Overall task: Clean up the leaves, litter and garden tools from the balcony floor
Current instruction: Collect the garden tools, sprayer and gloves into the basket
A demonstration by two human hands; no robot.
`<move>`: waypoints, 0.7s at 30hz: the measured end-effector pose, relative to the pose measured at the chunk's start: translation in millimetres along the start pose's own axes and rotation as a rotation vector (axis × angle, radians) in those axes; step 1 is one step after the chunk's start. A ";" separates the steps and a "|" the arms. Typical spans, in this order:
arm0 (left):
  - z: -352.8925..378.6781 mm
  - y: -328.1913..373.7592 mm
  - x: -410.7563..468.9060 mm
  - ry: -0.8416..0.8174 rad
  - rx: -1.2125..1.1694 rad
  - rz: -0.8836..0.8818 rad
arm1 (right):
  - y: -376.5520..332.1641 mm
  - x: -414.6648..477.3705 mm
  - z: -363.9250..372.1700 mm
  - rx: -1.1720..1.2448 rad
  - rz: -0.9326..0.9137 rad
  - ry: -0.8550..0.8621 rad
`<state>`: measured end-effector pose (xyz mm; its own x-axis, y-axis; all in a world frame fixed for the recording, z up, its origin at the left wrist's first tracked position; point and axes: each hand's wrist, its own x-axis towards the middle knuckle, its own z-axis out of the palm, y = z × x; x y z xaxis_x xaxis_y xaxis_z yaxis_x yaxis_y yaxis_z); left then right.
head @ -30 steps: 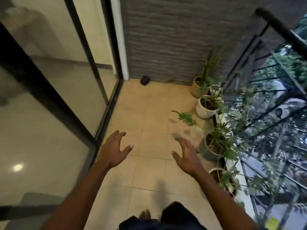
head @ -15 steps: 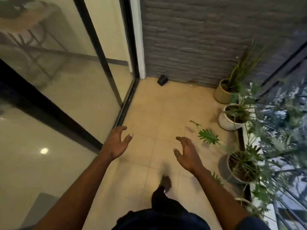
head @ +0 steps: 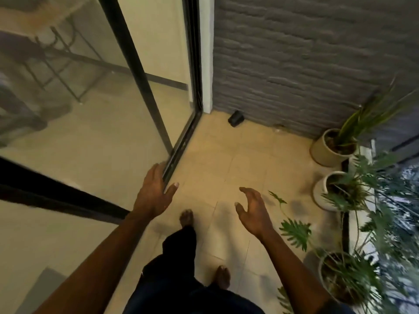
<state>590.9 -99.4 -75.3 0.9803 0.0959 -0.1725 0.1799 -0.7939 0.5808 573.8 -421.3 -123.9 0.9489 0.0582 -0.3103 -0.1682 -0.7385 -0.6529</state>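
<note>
home balcony | tiled floor (head: 226, 159) | sliding glass door (head: 127, 91) | grey brick wall (head: 306, 53) | potted plants (head: 335, 143)

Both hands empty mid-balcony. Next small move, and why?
Probably a step forward toward the small black object lying on the floor at the foot of the grey brick wall. The left hand and right hand are open and hold nothing, and the object lies well beyond both. What it is, I cannot tell.
</note>
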 end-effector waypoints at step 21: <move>-52.9 41.2 339.2 -0.078 -0.008 0.325 | -110.2 270.3 -64.1 0.096 0.156 0.309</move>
<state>935.2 -67.8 -67.8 0.9775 -0.2078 -0.0371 -0.1402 -0.7709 0.6214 865.9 -367.2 -91.5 0.9434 -0.2669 -0.1970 -0.3275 -0.6549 -0.6810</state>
